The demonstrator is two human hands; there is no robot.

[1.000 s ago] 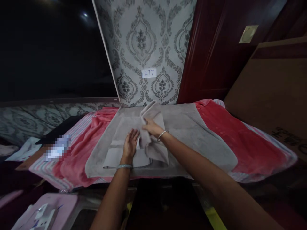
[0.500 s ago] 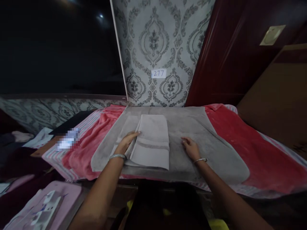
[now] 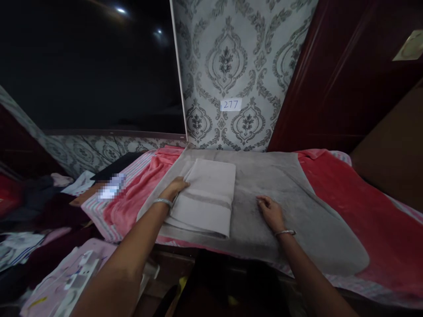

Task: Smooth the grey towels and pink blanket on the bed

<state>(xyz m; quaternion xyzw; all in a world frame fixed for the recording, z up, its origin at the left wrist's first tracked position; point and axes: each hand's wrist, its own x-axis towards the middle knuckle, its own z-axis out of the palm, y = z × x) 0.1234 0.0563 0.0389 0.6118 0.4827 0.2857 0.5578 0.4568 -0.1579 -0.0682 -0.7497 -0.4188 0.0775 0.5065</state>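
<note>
A pale grey folded towel (image 3: 206,196) lies on a larger grey cloth (image 3: 280,202) spread over a red blanket (image 3: 346,198). My left hand (image 3: 175,188) rests at the folded towel's left edge, with its fingers tucked into or under the fold, so their hold is hidden. My right hand (image 3: 271,212) lies on the grey cloth just right of the towel, fingers loosely curled, holding nothing I can see. Each wrist wears a thin bangle.
A patterned wall panel with a "277" label (image 3: 230,105) stands behind the table. A dark red wooden door (image 3: 333,75) is at the right. Clothes and a pink printed sheet (image 3: 66,281) lie at the lower left. A blurred patch (image 3: 111,188) sits on the blanket's left.
The towel flap my right hand was holding a second ago now lies folded flat. My right hand has let go and moved right onto the grey cloth. The view has shifted left.
</note>
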